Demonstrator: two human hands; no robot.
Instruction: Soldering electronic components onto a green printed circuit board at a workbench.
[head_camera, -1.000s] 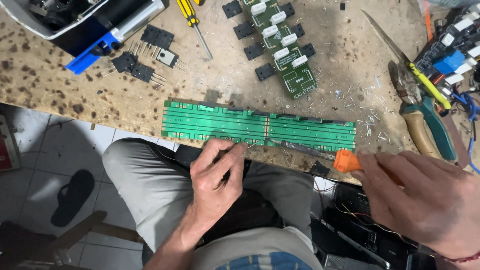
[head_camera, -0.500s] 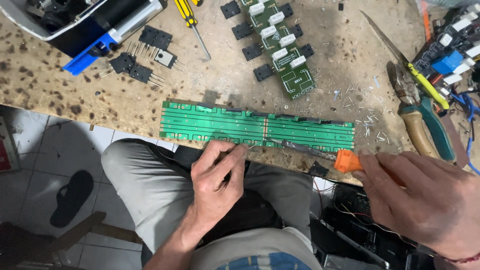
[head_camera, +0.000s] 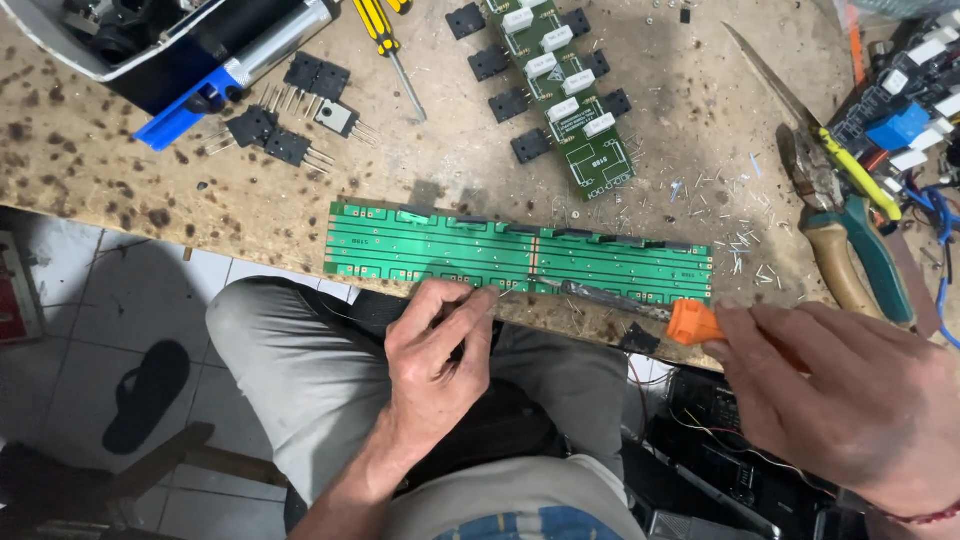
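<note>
**2 green boards under the iron, bench edge**

2 long green circuit boards (head_camera: 520, 258), laid end to end as 1 strip, solder side up, along the near edge of a scorched, speckled workbench (head_camera: 120, 170). Left hand (head_camera: 435, 365): fingers curled, thumb and forefinger pinched on what looks like a thin strand of solder wire, its end at the strip's near edge around the middle. Right hand (head_camera: 840, 400): closed round a soldering iron (head_camera: 640, 305) with an orange collar, its dark shaft lying across the near edge and its tip close to the left fingertips.

Handling, by judgement: the strip is light, thin and stiff but would flex or snap at the middle joint if lifted by 1 end; best held by the bare long edges, away from fresh joints and the hot tip. The wire is soft and bends easily.

Nearby items: 1 smaller green board (head_camera: 565, 95) carrying white blocks and black transistors; 4 loose black transistors (head_camera: 290, 115); 1 yellow-handled screwdriver (head_camera: 385, 40); teal-handled pliers (head_camera: 850, 240); clipped lead ends (head_camera: 745, 245) scattered on the wood.
</note>
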